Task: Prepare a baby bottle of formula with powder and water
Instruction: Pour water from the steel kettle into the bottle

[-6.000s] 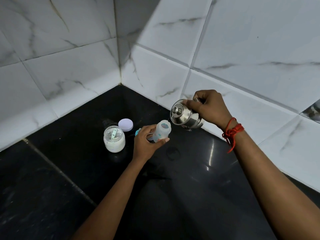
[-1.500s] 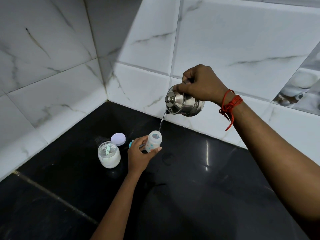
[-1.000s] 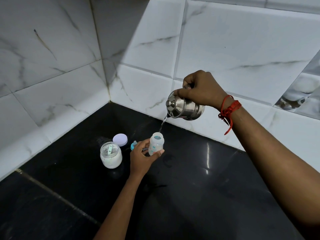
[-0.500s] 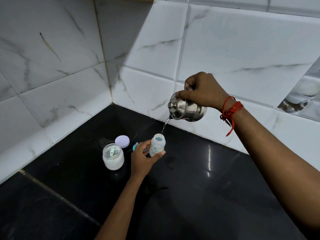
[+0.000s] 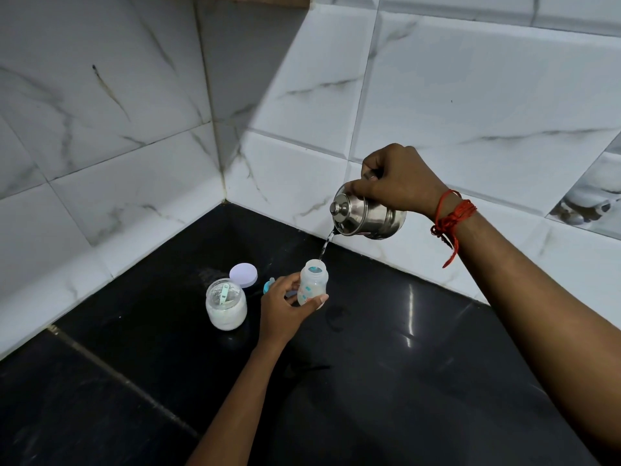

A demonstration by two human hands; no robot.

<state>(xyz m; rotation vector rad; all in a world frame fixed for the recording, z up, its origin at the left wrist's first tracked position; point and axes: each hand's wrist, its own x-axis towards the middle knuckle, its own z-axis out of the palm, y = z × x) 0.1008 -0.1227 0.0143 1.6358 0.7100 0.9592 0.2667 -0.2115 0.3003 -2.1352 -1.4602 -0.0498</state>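
My left hand [image 5: 285, 307] grips a small translucent baby bottle [image 5: 312, 280], open at the top and upright, just above the black counter [image 5: 403, 381]. My right hand [image 5: 400, 179] holds a lidded steel kettle [image 5: 366, 215] tilted to the left above it. A thin stream of water [image 5: 326, 245] falls from the spout into the bottle's mouth. Left of the bottle stands an open glass jar of white powder [image 5: 225, 306] with a pale green scoop inside.
The jar's white lid [image 5: 243, 274] lies behind the jar. A blue bottle cap piece [image 5: 268, 285] shows behind my left hand. White marble-look tiled walls [image 5: 134, 129] meet in a corner at the back of the counter. A red thread is tied on my right wrist.
Six seconds ago the kettle was held low beside the bottle. It has since been raised and tipped, and water has been streaming into the bottle through the last 1.5 seconds.
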